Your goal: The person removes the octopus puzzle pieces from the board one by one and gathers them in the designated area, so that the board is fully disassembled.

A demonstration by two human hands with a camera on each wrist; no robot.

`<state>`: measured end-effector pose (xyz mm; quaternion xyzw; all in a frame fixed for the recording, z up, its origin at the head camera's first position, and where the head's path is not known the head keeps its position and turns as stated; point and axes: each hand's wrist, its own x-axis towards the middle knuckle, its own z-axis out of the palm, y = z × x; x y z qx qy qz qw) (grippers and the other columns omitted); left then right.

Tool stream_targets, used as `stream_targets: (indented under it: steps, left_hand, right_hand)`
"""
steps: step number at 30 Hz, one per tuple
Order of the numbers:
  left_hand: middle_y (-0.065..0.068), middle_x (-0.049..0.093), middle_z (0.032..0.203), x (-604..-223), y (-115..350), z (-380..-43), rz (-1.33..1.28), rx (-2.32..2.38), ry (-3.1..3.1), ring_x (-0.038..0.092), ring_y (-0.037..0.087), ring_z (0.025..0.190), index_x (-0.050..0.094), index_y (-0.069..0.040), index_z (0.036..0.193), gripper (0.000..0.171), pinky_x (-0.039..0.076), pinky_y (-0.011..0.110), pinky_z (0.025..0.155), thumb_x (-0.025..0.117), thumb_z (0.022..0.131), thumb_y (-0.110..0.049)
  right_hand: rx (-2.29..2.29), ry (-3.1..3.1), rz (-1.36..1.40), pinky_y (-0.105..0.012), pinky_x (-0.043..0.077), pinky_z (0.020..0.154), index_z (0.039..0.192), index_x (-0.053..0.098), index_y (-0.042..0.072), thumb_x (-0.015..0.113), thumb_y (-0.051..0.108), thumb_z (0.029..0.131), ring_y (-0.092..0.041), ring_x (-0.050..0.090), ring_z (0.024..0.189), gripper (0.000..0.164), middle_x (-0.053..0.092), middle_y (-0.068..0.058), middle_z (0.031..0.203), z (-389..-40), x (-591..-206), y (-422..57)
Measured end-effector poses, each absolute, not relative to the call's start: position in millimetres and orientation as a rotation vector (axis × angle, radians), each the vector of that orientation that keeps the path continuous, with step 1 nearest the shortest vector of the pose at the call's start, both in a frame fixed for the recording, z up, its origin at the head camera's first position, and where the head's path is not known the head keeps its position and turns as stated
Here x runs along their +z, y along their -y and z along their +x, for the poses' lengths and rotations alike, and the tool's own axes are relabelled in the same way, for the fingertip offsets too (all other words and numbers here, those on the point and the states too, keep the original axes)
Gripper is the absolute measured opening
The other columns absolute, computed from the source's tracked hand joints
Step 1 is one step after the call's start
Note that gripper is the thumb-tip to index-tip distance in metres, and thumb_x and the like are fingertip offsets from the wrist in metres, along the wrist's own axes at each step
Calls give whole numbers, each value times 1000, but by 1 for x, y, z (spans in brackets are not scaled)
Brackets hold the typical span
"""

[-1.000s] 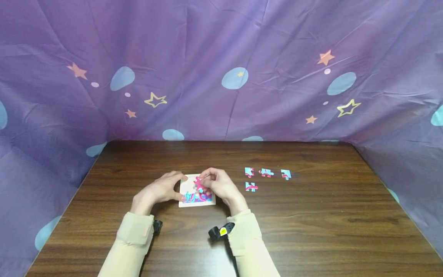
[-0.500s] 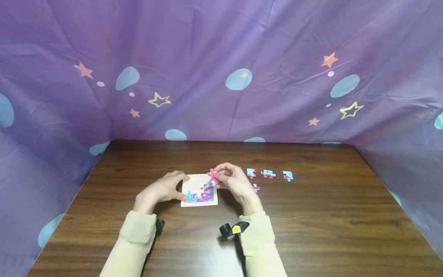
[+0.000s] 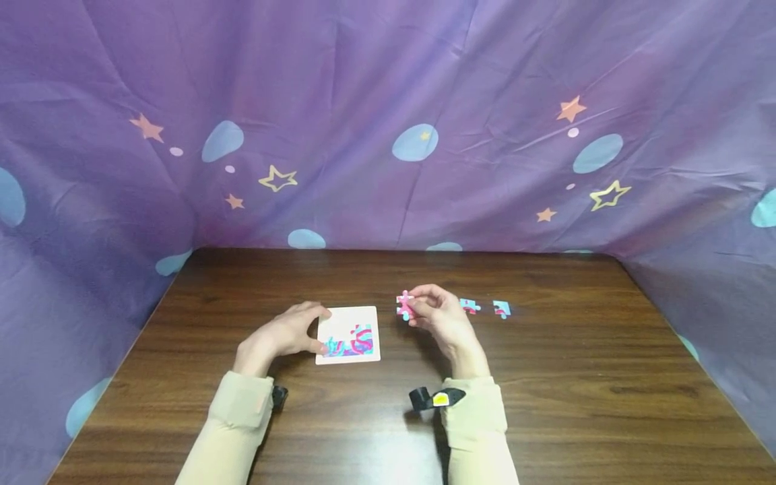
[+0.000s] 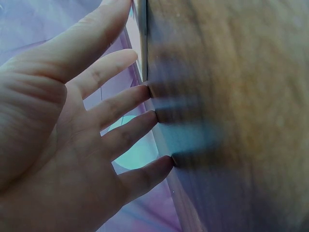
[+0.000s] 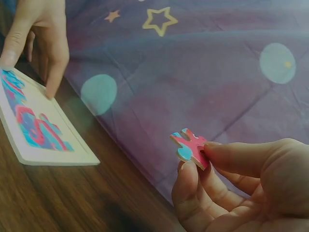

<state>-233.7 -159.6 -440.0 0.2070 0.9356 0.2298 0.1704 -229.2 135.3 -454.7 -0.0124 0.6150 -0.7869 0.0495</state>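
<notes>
Between thumb and fingers my right hand (image 3: 445,323) pinches a pink and light-blue jigsaw piece (image 3: 405,306), raised to the right of a white puzzle tray (image 3: 347,360). The right wrist view shows that jigsaw piece (image 5: 190,147) tilted at the fingertips. Joined pieces (image 3: 351,342) in blue, pink and purple fill the tray's near part and some of its right side; the far left part is bare white. My left hand (image 3: 283,337) rests at the tray's left side, thumb and a finger touching its border. In the left wrist view, the left hand's fingers (image 4: 128,137) are straight and spread, tips at the tabletop.
Loose jigsaw pieces lie on the brown wooden table (image 3: 576,377) to the right: one piece (image 3: 501,308) and another piece (image 3: 469,306) partly behind my right hand. A purple curtain (image 3: 364,101) with stars and blue spots hangs behind the table's far edge.
My right hand has lifted the pinched piece off the tray and carried it right, past the tray's edge. It now covers some loose pieces. My left hand stays in place.
</notes>
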Motion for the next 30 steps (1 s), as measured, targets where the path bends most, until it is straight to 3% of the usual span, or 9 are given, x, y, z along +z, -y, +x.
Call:
stream_targets:
  steps: [11,18,30]
  left_hand:
    - [19,41,147,-442,158,-235,622,645,-2673,33,39,137,54,-7,135,63,28,54,112,80,81,-27]
    - [19,40,148,-440,158,-235,616,640,-2666,30,39,139,53,-7,135,63,27,55,112,80,82,-27]
    - [19,40,149,-441,157,-232,583,653,-2657,30,39,139,52,-7,137,64,27,57,111,80,82,-27]
  right_hand:
    - [-2375,-1964,-9,-25,55,59,101,56,-4,58,-9,91,-13,61,65,11,65,-6,81,-223,-450,-161]
    - [-2327,-2025,10,-29,58,62,106,55,-9,60,-6,92,-13,61,68,15,64,-6,83,-217,-452,-177]
    - [-2290,-2109,60,-28,58,65,102,56,-4,60,-5,92,-12,62,71,11,65,-5,84,-209,-456,-205]
